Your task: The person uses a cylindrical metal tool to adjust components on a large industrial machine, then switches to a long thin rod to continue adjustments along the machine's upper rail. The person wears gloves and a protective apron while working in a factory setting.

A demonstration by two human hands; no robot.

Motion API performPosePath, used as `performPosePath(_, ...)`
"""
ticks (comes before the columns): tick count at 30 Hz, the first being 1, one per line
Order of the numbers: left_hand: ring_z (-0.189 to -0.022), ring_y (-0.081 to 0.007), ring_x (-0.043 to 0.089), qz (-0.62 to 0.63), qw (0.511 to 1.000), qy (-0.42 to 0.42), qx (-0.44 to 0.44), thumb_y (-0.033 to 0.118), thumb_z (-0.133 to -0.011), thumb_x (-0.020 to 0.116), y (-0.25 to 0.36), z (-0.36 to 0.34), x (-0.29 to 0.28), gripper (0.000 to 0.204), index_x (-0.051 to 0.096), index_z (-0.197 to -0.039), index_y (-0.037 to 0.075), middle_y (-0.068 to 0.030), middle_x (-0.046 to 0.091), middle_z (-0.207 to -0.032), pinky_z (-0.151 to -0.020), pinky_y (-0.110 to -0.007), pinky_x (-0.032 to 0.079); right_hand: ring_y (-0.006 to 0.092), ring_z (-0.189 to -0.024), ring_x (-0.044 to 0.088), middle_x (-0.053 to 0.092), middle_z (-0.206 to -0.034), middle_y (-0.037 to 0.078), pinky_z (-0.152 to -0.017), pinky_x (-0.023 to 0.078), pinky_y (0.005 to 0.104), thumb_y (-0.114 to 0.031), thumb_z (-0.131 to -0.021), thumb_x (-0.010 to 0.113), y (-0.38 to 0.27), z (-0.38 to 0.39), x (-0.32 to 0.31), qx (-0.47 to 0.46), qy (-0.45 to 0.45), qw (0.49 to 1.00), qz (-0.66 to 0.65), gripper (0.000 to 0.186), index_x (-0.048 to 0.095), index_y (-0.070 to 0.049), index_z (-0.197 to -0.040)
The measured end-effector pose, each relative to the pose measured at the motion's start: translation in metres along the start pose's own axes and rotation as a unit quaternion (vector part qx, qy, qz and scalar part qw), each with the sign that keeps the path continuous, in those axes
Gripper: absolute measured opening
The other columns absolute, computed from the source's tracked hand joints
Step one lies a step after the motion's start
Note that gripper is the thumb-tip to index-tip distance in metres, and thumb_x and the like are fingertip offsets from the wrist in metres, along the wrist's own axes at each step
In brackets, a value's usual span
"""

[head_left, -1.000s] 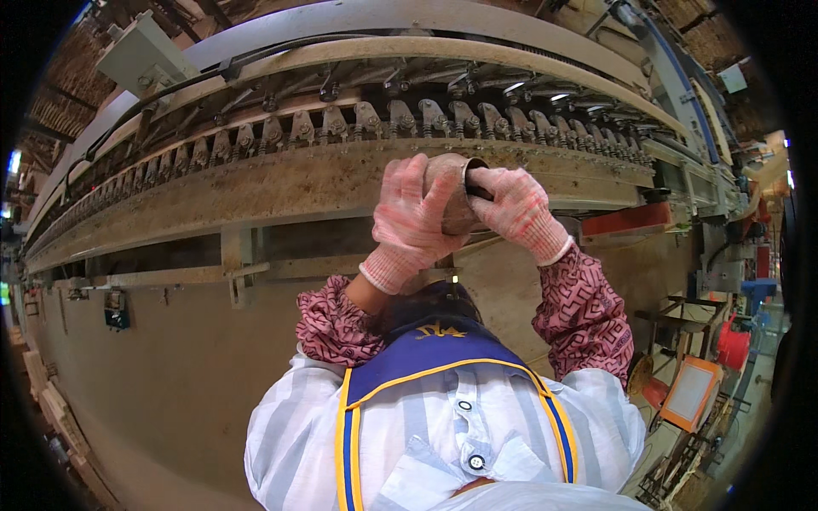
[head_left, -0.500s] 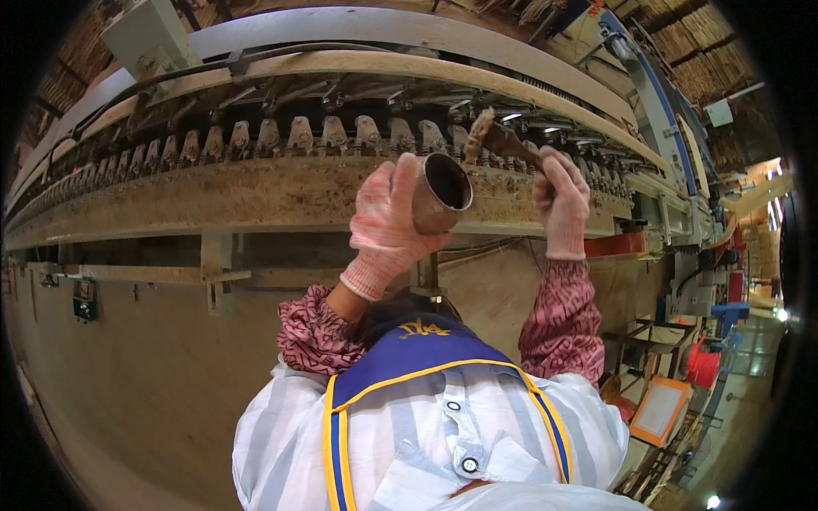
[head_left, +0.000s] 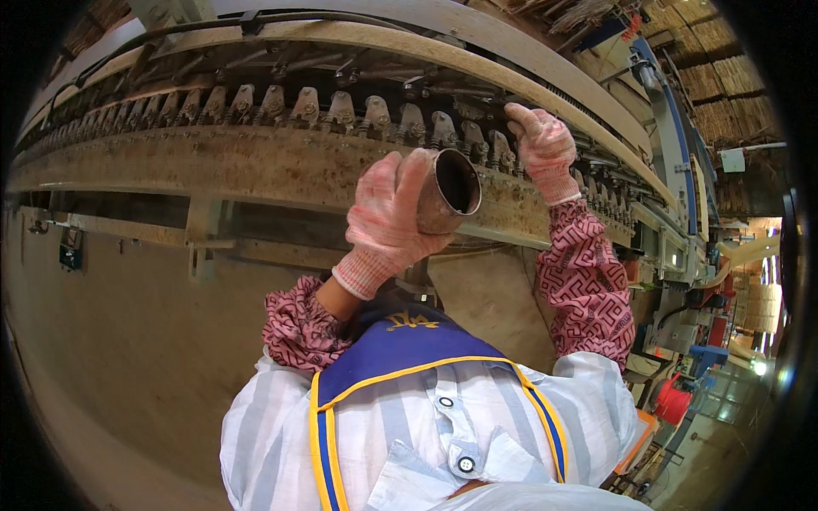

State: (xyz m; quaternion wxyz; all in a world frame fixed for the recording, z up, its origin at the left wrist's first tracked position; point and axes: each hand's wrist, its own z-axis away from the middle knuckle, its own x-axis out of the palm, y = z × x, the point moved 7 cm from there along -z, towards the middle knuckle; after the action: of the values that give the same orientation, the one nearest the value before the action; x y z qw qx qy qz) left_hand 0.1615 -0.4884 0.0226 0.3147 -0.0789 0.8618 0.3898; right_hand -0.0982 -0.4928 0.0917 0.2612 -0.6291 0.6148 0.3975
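The left hand (head_left: pixel 383 213) grasps the cup (head_left: pixel 436 209) near the front edge of the machine (head_left: pixel 324 159), apparently tipped for the right hand (head_left: pixel 545 146), whose curled fingers hold something I cannot tell, if anything.

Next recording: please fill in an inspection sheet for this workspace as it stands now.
Surface: long, brown, stained machine beam, running below a row of grey metal brackets.
Job's things: grey, round, metal-looking cup, tilted, its open mouth showing a dark inside.
Clutter: red, round reel at lower right, apart from the hands.
Left hand: pink-and-white knit glove, wrapped around the cup.
Right hand: matching glove, raised near the brackets, fingers curled; what it holds cannot be made out.
Cables: black cable along the machine's upper side.
Surroundings: brown, bare-looking floor; blue metal frame at right.
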Motion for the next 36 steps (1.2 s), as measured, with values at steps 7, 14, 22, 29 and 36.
performPosePath(7,-0.131,-0.0436,0.043,0.024,1.000,0.000,-0.007,0.037,-0.050,0.097,0.005,-0.002,0.000,0.129,0.027,-0.157,0.021,-0.0193,0.041,-0.145,-0.104,-0.051,0.046,0.0297,-0.081,0.068,0.069,-0.086,0.009,-0.070,0.053,0.0393,-0.015,-0.086,0.075,-0.001,-0.014,0.023,0.003,-0.041,0.999,0.013,0.025,0.070,-0.019,-0.110)
performPosePath(14,-0.133,-0.0421,0.044,0.030,0.999,0.011,0.007,0.035,-0.047,0.099,0.000,-0.001,0.001,0.141,0.017,-0.161,0.024,-0.0188,0.042,-0.147,-0.105,-0.050,0.046,0.0303,-0.085,0.069,0.070,-0.092,0.008,-0.075,0.055,0.0412,-0.023,-0.089,0.073,0.011,-0.002,-0.001,-0.019,-0.013,1.000,0.017,0.029,0.066,-0.023,-0.117)
performPosePath(22,-0.133,-0.0421,0.044,-0.001,1.000,0.002,-0.023,0.039,-0.050,0.098,0.008,0.002,0.001,0.135,0.022,-0.159,0.023,-0.0183,0.042,-0.147,-0.106,-0.050,0.045,0.0335,-0.085,0.069,0.070,-0.093,0.011,-0.073,0.055,0.0430,-0.025,-0.095,0.065,0.006,-0.006,0.013,0.000,-0.052,0.998,0.028,0.020,0.067,-0.024,-0.115)
performPosePath(29,-0.133,-0.0408,0.043,-0.004,1.000,0.006,-0.007,0.039,-0.050,0.098,-0.001,0.003,0.009,0.135,0.022,-0.159,0.019,-0.0177,0.042,-0.147,-0.109,-0.049,0.042,0.0342,-0.087,0.069,0.070,-0.095,0.012,-0.075,0.055,0.0437,-0.026,-0.094,0.067,0.013,-0.006,0.014,-0.012,-0.051,0.999,-0.001,0.024,0.068,-0.023,-0.118)
performPosePath(36,-0.134,-0.0391,0.043,-0.023,0.999,-0.014,-0.025,0.038,-0.049,0.099,0.005,-0.001,0.012,0.140,0.019,-0.161,0.014,-0.0187,0.042,-0.149,-0.112,-0.049,0.039,0.0319,-0.087,0.069,0.071,-0.094,0.010,-0.076,0.055,0.0406,-0.027,-0.092,0.070,0.011,-0.008,0.018,-0.011,-0.023,1.000,-0.014,0.027,0.068,-0.024,-0.119)
